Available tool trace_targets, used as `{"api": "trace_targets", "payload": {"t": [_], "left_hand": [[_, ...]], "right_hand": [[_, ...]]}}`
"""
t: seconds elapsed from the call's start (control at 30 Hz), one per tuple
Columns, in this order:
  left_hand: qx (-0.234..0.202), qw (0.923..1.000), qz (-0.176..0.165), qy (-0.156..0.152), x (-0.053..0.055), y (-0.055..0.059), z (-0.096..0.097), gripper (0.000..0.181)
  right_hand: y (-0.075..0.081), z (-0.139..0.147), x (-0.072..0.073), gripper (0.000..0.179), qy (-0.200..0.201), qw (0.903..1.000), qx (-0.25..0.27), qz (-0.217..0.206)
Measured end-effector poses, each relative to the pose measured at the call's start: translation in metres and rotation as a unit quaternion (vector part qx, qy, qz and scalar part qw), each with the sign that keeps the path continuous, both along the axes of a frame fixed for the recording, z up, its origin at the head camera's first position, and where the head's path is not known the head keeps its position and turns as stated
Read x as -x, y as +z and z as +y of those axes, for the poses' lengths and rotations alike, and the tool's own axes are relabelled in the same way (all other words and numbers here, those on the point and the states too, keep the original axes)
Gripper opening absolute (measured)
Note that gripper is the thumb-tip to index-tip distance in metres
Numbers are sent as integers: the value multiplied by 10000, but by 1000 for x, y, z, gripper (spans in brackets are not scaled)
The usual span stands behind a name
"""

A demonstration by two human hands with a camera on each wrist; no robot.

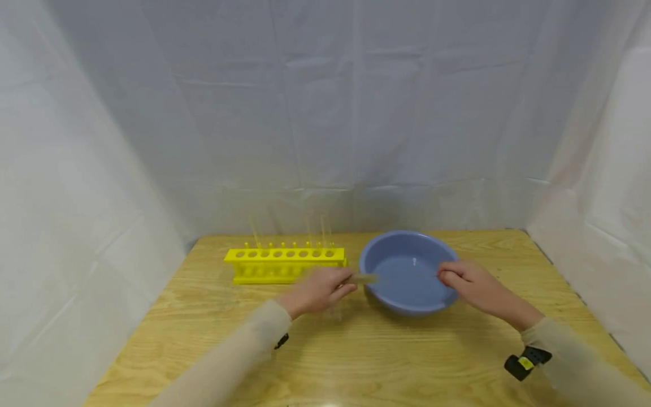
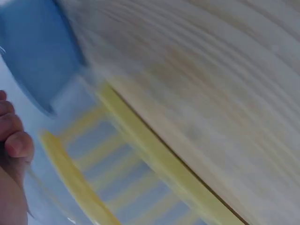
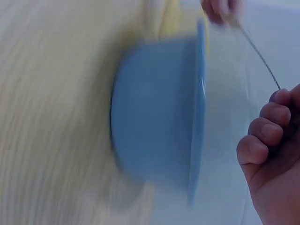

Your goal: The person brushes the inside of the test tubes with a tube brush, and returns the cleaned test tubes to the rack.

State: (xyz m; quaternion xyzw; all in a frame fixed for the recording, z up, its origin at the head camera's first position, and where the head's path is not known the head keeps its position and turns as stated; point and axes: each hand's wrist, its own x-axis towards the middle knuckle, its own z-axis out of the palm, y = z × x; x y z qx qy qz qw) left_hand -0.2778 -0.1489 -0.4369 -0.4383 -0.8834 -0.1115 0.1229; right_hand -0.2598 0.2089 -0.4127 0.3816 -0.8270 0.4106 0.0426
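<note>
My left hand (image 1: 322,289), at the front right of the yellow test tube rack (image 1: 285,255), grips a clear test tube (image 2: 49,194) that shows only faintly below the thumb. My right hand (image 1: 473,285) holds the wire end of a test tube brush (image 3: 259,54), its fingers curled over the right side of the blue basin (image 1: 407,305). Twisted wire runs across above the basin to the left hand. Blurred pale bristles (image 1: 366,278) show right at the left hand's fingers, at the basin's left rim.
Several clear test tubes (image 1: 256,230) stand in the rack, at its left and right parts. The rack and basin sit side by side on a wooden table (image 1: 356,362). White sheeting (image 1: 325,113) hangs behind and along both sides.
</note>
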Motion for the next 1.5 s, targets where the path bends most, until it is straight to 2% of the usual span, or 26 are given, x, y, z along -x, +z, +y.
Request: {"api": "trace_targets", "payload": {"t": [0.1, 0.17, 0.4, 0.83, 1.0, 1.17, 1.37, 1.5], "left_hand": [[47, 9996, -1, 291, -1, -5, -16, 13], [110, 9995, -30, 291, -1, -6, -21, 18], [94, 9997, -16, 227, -4, -1, -16, 26], [99, 9997, -75, 203, -2, 1, -13, 25], [85, 9998, -19, 202, -3, 2, -12, 25], [172, 9995, -7, 281, -4, 3, -12, 23], [171, 9991, -34, 384, -3, 3, -14, 22], [142, 9994, 72, 304, -2, 3, -13, 20]], "right_hand": [[2, 21, 0, 32, -290, 9995, -109, 61], [4, 30, 0, 29, -324, 9991, -202, 165], [8, 43, -3, 26, -510, 9964, -331, 595], [9, 57, -6, 29, -662, 9924, -508, 905], [10, 57, -9, 27, -776, 9869, -749, 1198], [11, 50, -9, 28, -941, 9760, -1079, 1643], [12, 41, -5, 32, -941, 9679, -1028, 2090], [10, 36, -2, 29, -841, 9653, -1038, 2245]]}}
